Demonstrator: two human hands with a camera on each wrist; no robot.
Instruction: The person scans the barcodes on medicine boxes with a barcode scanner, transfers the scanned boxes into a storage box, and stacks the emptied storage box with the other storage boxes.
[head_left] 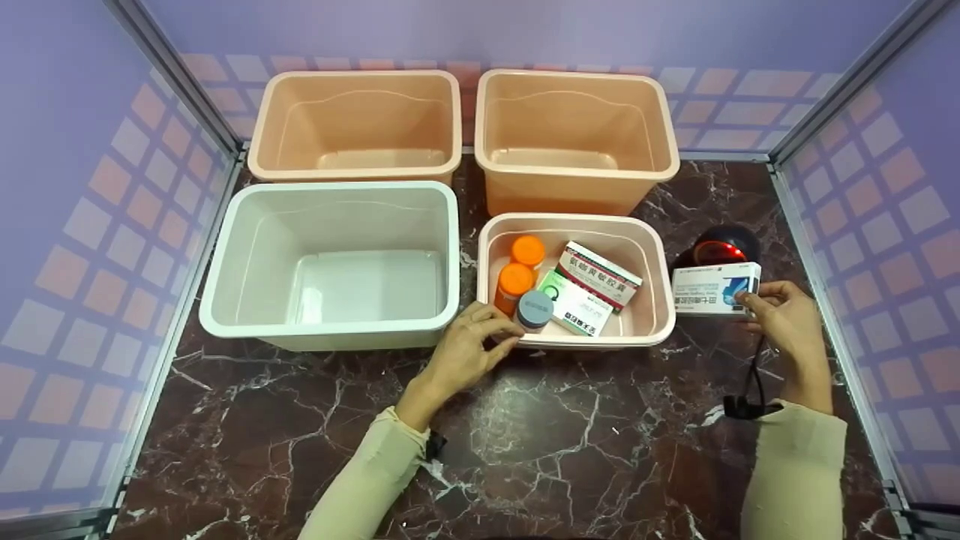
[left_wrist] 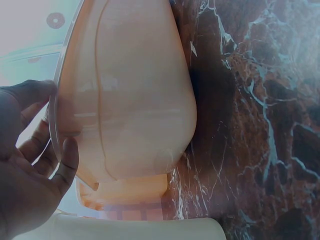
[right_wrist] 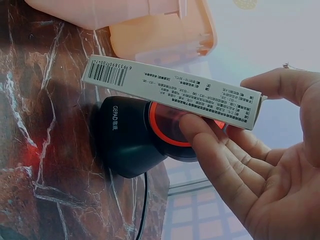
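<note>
My right hand [head_left: 791,319] pinches a white medicine box [head_left: 712,288] between thumb and fingers. It is held over a black scanner [right_wrist: 125,135] whose ring glows red, and a printed barcode shows on the box's narrow side in the right wrist view. With fingers over the near left rim and the thumb outside, my left hand [head_left: 469,349] grips the small pink bin [head_left: 652,330]. Inside that bin are two orange-capped bottles [head_left: 516,279], a grey-capped bottle [head_left: 535,308], a red-and-white medicine box [head_left: 600,274] and a green-and-white medicine box [head_left: 581,304].
A white bin [head_left: 225,262] stands left of the pink bin. Behind them are two peach bins, the left one [head_left: 292,127] and the right one [head_left: 570,187]. A black cable [right_wrist: 144,205] runs from the scanner. Purple tiled-pattern walls [head_left: 97,225] enclose the dark marbled table [head_left: 525,442].
</note>
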